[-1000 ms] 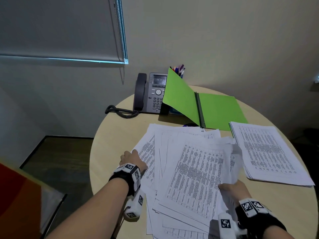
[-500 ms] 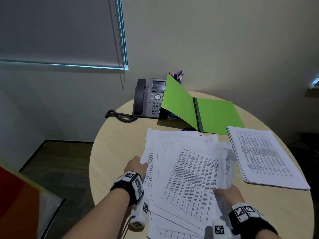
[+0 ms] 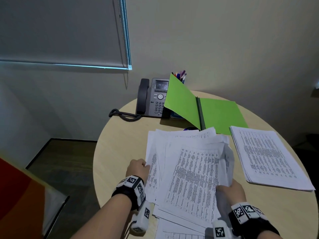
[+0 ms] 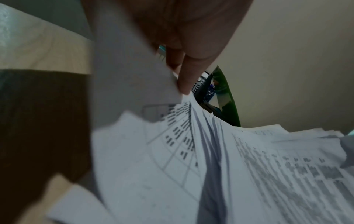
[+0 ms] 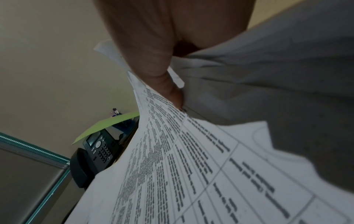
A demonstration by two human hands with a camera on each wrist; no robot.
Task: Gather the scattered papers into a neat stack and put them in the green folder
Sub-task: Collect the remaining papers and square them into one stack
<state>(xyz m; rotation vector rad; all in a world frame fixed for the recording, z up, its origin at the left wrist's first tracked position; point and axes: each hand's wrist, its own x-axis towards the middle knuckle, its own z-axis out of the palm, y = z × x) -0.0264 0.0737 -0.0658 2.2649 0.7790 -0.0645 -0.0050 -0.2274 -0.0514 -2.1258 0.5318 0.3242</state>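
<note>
Currently, my two hands grip a loose fan of printed papers; sheets could slip or crumple.

Nearest me, my left hand [image 3: 138, 169] pinches the left edge of the scattered papers [image 3: 188, 171], and my right hand [image 3: 232, 190] clutches the right edge, where a sheet already curls upward. I judge that squeezing unevenly would crease pages, and bottom sheets overhanging the near rim of the tabletop [image 3: 120, 152] could slide off. Beside them lies a squared stack [image 3: 269, 157]. Farther back the green folder [image 3: 219, 114] stands open, one flap raised against the desk phone [image 3: 152, 97]; a bump could knock it shut.
</note>
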